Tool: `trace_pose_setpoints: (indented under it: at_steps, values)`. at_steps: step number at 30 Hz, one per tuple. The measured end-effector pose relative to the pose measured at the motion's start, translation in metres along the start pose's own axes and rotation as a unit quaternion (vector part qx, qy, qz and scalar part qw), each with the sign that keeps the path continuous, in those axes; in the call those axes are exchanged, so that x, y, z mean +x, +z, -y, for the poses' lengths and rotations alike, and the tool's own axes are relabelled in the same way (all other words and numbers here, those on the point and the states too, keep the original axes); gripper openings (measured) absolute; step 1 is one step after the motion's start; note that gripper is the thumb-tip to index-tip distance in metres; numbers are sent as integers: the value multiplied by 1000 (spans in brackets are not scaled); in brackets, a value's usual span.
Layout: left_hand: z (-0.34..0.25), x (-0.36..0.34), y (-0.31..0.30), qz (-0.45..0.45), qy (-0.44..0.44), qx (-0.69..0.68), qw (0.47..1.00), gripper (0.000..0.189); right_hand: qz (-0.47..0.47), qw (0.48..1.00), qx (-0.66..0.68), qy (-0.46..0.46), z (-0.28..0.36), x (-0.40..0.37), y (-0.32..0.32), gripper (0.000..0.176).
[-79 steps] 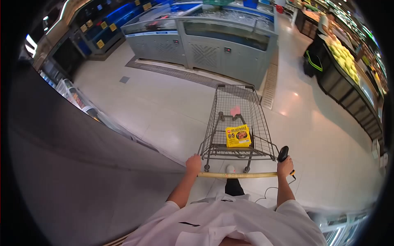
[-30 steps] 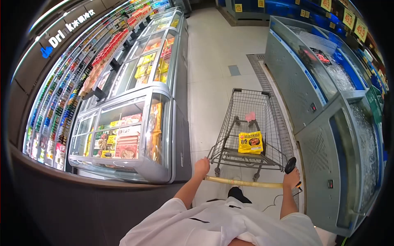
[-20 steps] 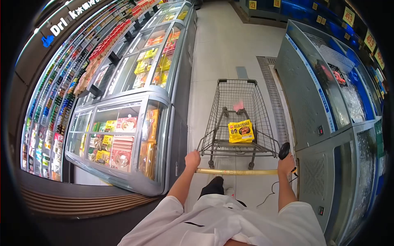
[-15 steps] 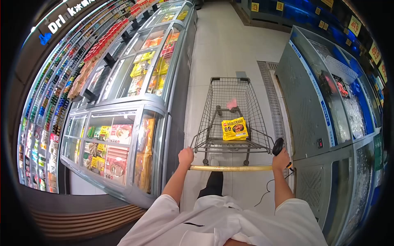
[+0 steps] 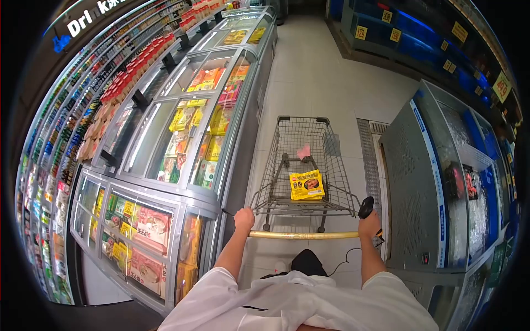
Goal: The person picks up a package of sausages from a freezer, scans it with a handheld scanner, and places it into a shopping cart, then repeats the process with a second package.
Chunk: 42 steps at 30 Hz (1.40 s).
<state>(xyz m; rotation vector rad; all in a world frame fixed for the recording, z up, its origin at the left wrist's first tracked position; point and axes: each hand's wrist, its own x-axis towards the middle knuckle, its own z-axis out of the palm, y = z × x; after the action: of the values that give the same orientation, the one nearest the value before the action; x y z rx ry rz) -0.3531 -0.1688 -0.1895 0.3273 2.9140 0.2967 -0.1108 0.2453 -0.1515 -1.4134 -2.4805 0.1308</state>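
Observation:
My left hand is closed round the left end of the shopping cart's gold handlebar. At the bar's right end, my right hand is closed around a black corded device that looks like a barcode scanner. Its rounded head sticks out above the fist, and whether these fingers also wrap the bar is hard to see. Ahead of both hands is the wire shopping cart. A yellow food packet lies in it near me, with a small pink item farther forward.
Glass-topped freezers with packaged food run along the left, before shelves of drinks. On the right stands a grey tank-like cabinet. A floor grate lies beside it. The tiled aisle stretches ahead between blue-lit units and freezers.
The cart has shifted slightly left and lower in view, with both hands still at the bar. The freezers and the right cabinet sit lower in the picture; my leg position has changed.

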Motion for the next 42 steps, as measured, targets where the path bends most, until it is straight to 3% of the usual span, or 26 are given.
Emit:
trace_pose_setpoints:
  at_steps: [20, 28, 31, 42]
  values:
    - [-115, 526, -91, -2, -53, 0, 999, 39, 8, 998, -12, -64, 330, 475, 141, 30]
    - [-141, 767, -127, -42, -10, 8, 999, 39, 14, 999, -12, -49, 473, 635, 191, 35]
    - [-155, 856, -153, -38, 6, 10, 999, 37, 46, 998, -33, 21, 528, 687, 210, 37]
    - [-227, 1157, -200, -25, 44, 15, 999, 37, 18, 999, -33, 13, 677, 912, 292, 33]
